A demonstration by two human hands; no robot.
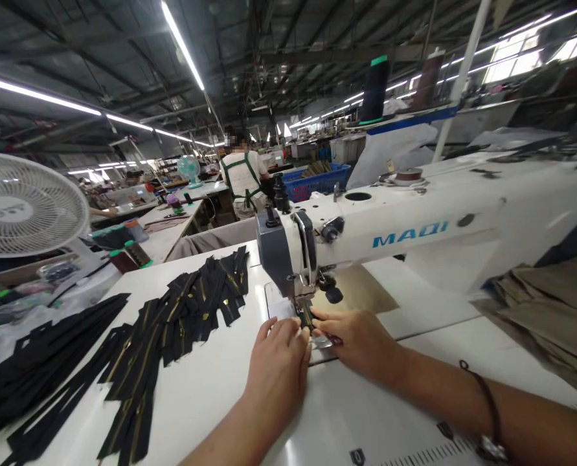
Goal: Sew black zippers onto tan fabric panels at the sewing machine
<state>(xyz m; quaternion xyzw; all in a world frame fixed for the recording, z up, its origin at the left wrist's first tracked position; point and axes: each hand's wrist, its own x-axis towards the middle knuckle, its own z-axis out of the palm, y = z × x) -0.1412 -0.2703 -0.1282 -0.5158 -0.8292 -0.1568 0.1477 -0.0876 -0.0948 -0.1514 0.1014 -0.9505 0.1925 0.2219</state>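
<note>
A white MAQI sewing machine (414, 226) stands on a white table (210, 382). Under its needle lies a small black zipper piece (306, 315). My left hand (278, 366) lies on the table just left of the needle, fingers together and pressing down at the piece. My right hand (356, 340) rests on the right side, fingertips pinching the same piece at the presser foot. A dark band and a watch sit on my right wrist.
Piles of black zippers with gold teeth (171, 323) and black strips (35, 369) cover the table's left. A white fan (26, 204) stands far left. Olive fabric (545, 310) hangs at right. A person in a green apron (242, 175) works further back.
</note>
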